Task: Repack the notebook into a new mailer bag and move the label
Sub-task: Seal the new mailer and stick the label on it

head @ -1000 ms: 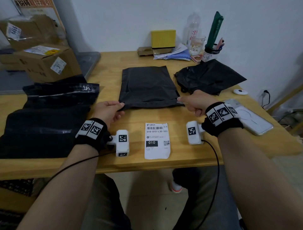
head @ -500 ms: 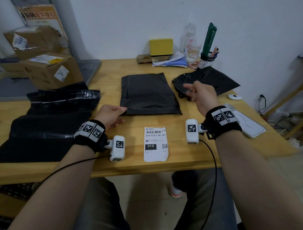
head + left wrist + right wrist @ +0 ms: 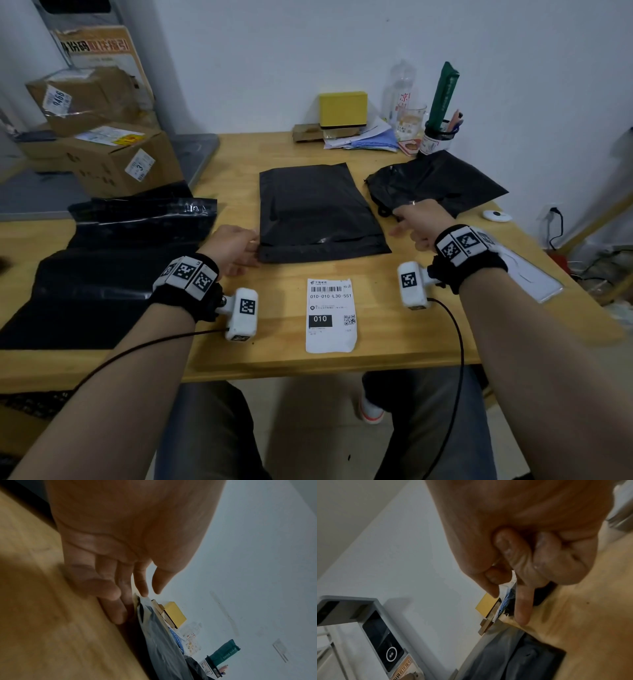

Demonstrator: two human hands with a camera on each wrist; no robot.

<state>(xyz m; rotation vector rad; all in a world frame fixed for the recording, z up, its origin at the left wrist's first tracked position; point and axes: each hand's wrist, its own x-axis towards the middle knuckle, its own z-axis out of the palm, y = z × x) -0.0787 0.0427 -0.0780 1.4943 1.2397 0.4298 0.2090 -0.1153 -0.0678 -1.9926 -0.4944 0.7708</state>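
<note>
A flat black mailer bag (image 3: pixel 318 212) lies mid-table with its flap folded over at the near end. The white shipping label (image 3: pixel 331 315) lies loose on the wood in front of it. My left hand (image 3: pixel 236 246) rests on the table with relaxed fingers (image 3: pixel 109 591) touching the bag's near-left corner. My right hand (image 3: pixel 418 222) hovers to the right of the bag, at the edge of a crumpled black bag (image 3: pixel 435 185). Two of its fingers (image 3: pixel 510 547) curl into the palm and one points out. I cannot tell whether it pinches anything thin. No notebook shows.
A stack of black mailer bags (image 3: pixel 102 267) covers the table's left part. A phone (image 3: pixel 527 277) lies by my right wrist. A yellow box (image 3: pixel 342 108), papers, a bottle and a pen cup (image 3: pixel 435 137) line the back wall. Cardboard boxes (image 3: pixel 116 161) stand at far left.
My right hand left the mailer's near-right corner, rose to the right, and now hangs lower beside the crumpled bag. The left hand stayed at the near-left corner.
</note>
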